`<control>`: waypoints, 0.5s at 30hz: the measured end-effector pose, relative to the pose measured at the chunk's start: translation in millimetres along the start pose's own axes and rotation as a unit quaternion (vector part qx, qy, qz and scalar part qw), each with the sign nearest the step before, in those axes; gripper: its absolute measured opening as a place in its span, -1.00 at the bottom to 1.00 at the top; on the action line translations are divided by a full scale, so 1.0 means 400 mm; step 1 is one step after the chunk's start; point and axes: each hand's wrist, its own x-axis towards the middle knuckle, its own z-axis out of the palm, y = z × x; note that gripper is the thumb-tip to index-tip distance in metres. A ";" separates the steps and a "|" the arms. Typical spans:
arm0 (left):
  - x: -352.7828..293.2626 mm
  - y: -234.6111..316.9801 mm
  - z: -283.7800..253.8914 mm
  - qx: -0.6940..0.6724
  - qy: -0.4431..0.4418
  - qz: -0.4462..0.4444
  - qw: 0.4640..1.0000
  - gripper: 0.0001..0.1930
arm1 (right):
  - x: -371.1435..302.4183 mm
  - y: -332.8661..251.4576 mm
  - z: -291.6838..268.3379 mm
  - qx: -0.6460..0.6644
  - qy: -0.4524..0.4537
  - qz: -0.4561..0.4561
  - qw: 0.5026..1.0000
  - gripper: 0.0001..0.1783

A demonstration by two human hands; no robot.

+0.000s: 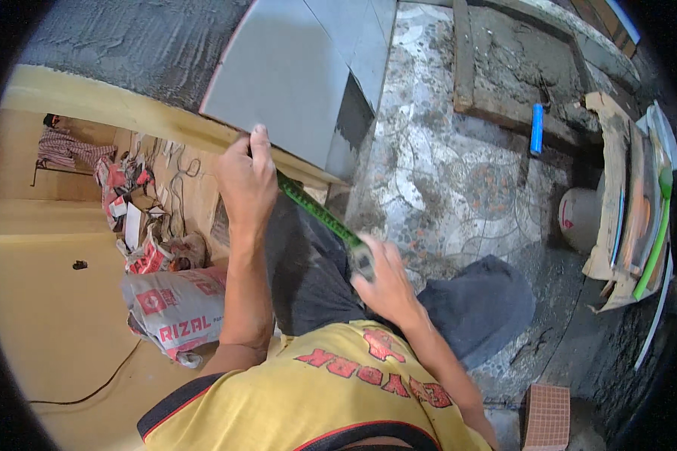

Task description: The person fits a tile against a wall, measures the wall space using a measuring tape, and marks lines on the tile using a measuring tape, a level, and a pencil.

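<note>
A green tape measure blade (pixel 320 213) is stretched at a slant across my lap. My left hand (pixel 247 180) is closed on its far end, thumb up, near the edge of a large light grey tile (pixel 278 79). My right hand (pixel 390 286) is closed around the tape measure's case (pixel 362 260), which is blurred and partly hidden by my fingers. The tile lies on a ledge with a yellow face (pixel 75 94), next to other grey tiles and a strip of dark wet mortar (pixel 353 116).
Left of me stand a printed cement sack (pixel 177 312) and several crumpled bags. Ahead right, a wooden mixing frame (pixel 465 68) holds mortar, with a blue-handled tool (pixel 536 129) by it. A torn carton (pixel 605 195) with tools and a white bucket (pixel 579 218) are at right.
</note>
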 end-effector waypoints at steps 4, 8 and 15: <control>0.008 -0.005 -0.013 -0.015 -0.012 -0.026 0.999 -0.48 | -0.167 0.036 -0.067 -0.047 -0.036 0.071 0.996 -0.27; 0.013 -0.016 -0.010 -0.037 -0.034 -0.046 0.998 -0.50 | -0.227 -0.037 -0.150 -0.066 -0.060 0.193 0.977 -0.27; 0.012 -0.017 0.001 -0.060 -0.027 -0.063 0.996 -0.49 | -0.272 0.017 -0.217 -0.064 -0.089 0.171 0.979 -0.33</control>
